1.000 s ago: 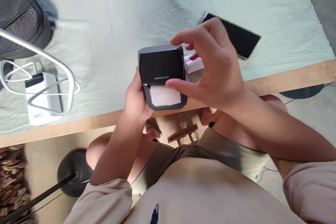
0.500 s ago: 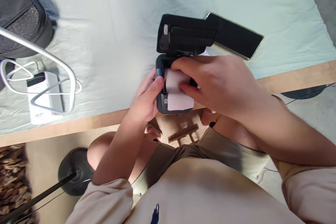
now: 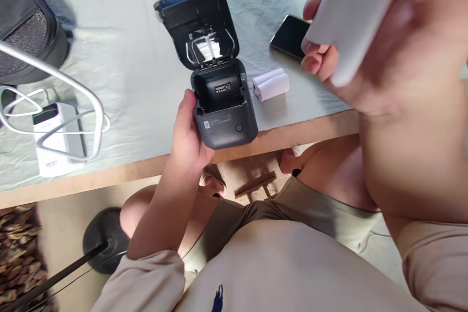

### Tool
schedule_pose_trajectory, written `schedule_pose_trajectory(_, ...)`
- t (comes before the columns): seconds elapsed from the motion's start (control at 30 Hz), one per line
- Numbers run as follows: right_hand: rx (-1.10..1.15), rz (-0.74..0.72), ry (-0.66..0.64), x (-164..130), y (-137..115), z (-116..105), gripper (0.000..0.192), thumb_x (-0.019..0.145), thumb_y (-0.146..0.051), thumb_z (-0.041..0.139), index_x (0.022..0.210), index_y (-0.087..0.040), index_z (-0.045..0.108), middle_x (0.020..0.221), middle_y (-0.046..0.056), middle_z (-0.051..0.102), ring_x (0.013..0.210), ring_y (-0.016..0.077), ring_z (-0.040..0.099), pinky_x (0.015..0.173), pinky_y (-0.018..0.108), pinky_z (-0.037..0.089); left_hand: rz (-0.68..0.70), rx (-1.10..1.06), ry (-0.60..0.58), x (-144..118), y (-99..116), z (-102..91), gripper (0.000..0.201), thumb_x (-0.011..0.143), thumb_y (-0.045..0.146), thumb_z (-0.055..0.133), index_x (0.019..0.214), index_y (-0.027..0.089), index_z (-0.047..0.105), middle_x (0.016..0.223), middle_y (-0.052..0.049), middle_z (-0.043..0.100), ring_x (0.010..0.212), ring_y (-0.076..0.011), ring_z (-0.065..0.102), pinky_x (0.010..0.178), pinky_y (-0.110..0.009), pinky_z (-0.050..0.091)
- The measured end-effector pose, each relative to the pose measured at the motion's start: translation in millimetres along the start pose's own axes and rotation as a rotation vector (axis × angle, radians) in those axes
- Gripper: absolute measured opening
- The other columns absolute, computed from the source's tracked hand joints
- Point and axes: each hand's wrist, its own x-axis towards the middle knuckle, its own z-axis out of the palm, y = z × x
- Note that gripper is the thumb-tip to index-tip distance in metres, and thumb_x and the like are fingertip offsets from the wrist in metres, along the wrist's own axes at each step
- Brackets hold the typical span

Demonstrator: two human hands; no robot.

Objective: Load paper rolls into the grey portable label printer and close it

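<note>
Fingers (image 3: 317,58) of my right hand (image 3: 369,53) curl around a white paper roll (image 3: 353,14); my left hand (image 3: 188,134) grips the open printer (image 3: 223,112).

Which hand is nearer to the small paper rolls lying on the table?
The left hand, judged by the picture: it holds the open printer just left of the paper rolls. The right hand is raised toward the camera, gripping a white roll.

I count one label printer (image 3: 219,102), one paper roll (image 3: 353,14) in my right fingers (image 3: 316,58), two rolls (image 3: 271,85) on the surface (image 3: 127,58), one phone (image 3: 288,36), one power bank (image 3: 56,139), one bag (image 3: 25,24).
</note>
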Motion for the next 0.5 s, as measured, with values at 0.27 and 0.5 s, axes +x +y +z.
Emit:
schedule_pose_trajectory(0.27, -0.526, -0.148, 0.12, 36.4, 66.5, -17.5, 0.027, 0.078, -0.037, 0.065, 0.095, -0.024, 0.049, 0.093, 0.001, 0.063, 0.078, 0.0136, 0.059, 0.078, 0.035, 0.055, 0.006, -0.02, -0.054, -0.5, -2.4, -1.3, 0.042, 0.104, 0.044, 0.045, 0.111, 0.016, 0.076, 0.109, -0.003, 0.08, 0.132, -0.0252, 0.065, 0.117, -0.04, 0.052)
schedule_pose_trajectory(0.5, -0.883, -0.102, 0.103, 34.9, 63.9, -22.7, 0.057, 0.069, -0.021, 0.074, 0.124, -0.022, 0.059, 0.103, 0.005, 0.07, 0.096, 0.0237, 0.062, 0.1, 0.051, 0.049, 0.083, -0.003, -0.079, -3.7, -4.5, -5.3, 0.038, 0.099, 0.048, 0.058, 0.111, 0.017, 0.077, 0.112, -0.001, 0.08, 0.131, -0.0226, 0.064, 0.118, -0.035, 0.05)
